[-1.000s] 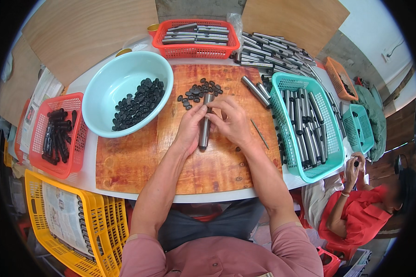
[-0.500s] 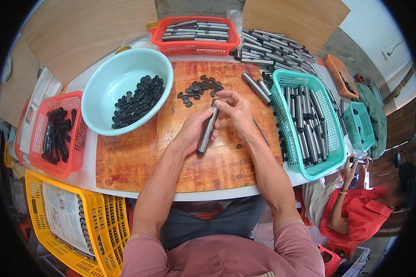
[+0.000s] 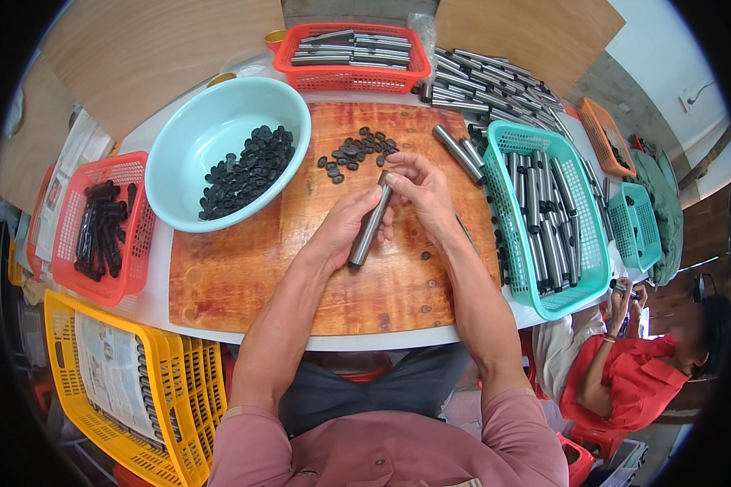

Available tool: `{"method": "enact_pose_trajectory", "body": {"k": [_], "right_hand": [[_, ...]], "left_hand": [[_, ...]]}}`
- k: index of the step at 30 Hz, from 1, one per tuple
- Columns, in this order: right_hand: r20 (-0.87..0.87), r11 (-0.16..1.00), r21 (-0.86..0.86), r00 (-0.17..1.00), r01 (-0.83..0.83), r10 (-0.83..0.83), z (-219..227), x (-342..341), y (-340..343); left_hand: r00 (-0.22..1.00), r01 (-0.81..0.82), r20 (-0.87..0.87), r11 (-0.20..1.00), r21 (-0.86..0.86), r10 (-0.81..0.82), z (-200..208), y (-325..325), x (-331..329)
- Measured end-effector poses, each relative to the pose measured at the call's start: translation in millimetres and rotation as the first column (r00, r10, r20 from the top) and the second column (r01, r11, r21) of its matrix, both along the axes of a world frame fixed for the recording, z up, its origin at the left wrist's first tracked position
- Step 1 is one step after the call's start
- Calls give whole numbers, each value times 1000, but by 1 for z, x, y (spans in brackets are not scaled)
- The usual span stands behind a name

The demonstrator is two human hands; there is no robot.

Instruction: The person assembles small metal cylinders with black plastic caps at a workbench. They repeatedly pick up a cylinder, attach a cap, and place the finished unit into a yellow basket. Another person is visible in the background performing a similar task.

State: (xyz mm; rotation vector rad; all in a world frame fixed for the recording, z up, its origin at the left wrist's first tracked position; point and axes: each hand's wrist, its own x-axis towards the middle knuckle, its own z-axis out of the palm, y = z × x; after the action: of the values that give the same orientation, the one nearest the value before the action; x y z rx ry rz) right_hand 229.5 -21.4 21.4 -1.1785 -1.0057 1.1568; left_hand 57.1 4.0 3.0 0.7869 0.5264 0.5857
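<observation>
Over the wooden board [image 3: 244, 284], my left hand [image 3: 343, 227] is wrapped round a steel tube [image 3: 371, 230] that slants toward me, its near end capped in black. My right hand [image 3: 425, 193] pinches the tube's far end, the thumb pressing at the rim; a cap under those fingers cannot be made out. Just beyond the hands lies a loose cluster of small black plastic caps [image 3: 352, 152]. Many more caps fill part of a light blue bowl [image 3: 169, 166] on the left. A thin dark rod [image 3: 466, 230] lies partly hidden behind my right forearm.
On the right stands a teal basket [image 3: 573, 306] of steel tubes, with two loose tubes [image 3: 458, 152] beside it. Tubes pile up [image 3: 495, 85] behind. Red baskets stand far [image 3: 353, 81] and left [image 3: 131, 276]; yellow crates [image 3: 166, 381] sit low left. A person in red [image 3: 625, 377] works at right.
The view has shifted slightly. My right thumb has come down more firmly on the tube's far end, while the left hand keeps the same hold.
</observation>
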Motion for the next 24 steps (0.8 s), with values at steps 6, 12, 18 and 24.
{"method": "enact_pose_trajectory", "body": {"k": [6,12,18,24], "right_hand": [[-84,997,78,996,-3,10,-6,1,1],[-102,997,81,994,-16,24,-3,0,0],[-107,994,111,994,25,-13,-4,2,1],[-122,995,104,993,5,7,-2,0,0]], "left_hand": [[1000,9,23,999,45,-10,-7,3,0],[998,16,-66,998,68,-11,4,2,1],[988,15,-158,996,86,-1,9,0,3],[987,9,-163,994,113,10,5,-1,2]]}}
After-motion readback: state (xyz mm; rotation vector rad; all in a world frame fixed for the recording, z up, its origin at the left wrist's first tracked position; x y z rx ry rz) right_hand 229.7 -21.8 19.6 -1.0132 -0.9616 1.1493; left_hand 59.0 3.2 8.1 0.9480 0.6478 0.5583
